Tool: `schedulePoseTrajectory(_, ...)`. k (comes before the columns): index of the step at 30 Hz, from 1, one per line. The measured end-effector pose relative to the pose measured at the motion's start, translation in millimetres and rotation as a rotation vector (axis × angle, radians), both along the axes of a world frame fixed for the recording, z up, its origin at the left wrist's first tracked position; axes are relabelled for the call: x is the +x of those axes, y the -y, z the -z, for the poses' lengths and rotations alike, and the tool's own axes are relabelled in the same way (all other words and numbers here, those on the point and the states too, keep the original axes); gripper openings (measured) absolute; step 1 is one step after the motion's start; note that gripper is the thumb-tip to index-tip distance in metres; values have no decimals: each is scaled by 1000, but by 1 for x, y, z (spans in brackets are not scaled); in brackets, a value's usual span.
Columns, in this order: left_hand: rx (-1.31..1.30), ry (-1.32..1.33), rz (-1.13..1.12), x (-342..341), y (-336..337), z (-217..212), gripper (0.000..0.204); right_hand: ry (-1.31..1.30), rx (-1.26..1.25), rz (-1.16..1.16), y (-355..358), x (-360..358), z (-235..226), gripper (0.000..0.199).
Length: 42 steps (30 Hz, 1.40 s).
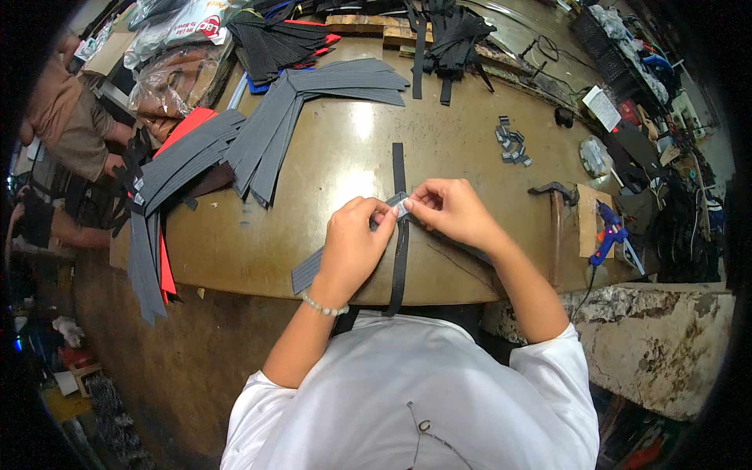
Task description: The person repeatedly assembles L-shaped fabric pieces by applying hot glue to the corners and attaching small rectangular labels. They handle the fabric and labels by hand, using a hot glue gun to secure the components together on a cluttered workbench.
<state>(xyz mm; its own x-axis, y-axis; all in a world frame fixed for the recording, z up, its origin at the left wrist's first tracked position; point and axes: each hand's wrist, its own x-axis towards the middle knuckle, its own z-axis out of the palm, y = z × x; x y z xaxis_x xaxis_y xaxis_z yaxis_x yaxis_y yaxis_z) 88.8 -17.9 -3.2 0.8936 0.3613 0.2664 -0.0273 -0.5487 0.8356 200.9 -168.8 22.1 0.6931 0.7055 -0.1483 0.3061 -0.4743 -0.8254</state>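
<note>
My left hand and my right hand meet over the front of a brown worktable. Between their fingertips they pinch a small pale tag against a grey fabric strip that runs down to the left under my left hand. A long black strap lies across the strip, running from the table's middle to over its front edge. My left wrist wears a bead bracelet.
Fanned stacks of grey strips and red sheets cover the table's left. Black straps pile at the back. Small metal clips lie at right, a blue glue gun beyond. Another person sits far left.
</note>
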Motion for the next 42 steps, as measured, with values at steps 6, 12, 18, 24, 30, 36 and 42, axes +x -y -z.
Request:
schedulePoseTrajectory(6,-24,-206,-10,4,-6,5,20,-94,26,-31,-3,12,20,22)
schedulePoseTrajectory(12,-35,-182,-58,4,-2,2,23,-1,-13,-18,-7,10,9,22)
schedulePoseTrajectory(18,-37,-247,27,-13,-2,-1,23,-146,-50,-334,39,-40,-21,28)
schedulePoseTrajectory(24,-100,-271,43,-20,0,-4,18,628,36,-399,36,-111,31,37)
schedulePoseTrajectory(30,-10,-175,98,-20,-3,3,12,378,222,-383,31,-68,16,29)
schedulePoseTrajectory(36,-6,-132,111,-23,-6,8,11,-5,241,-118,16,-5,16,17)
schedulePoseTrajectory(42,-10,-120,87,-21,-6,8,13,-137,242,-42,4,1,26,16)
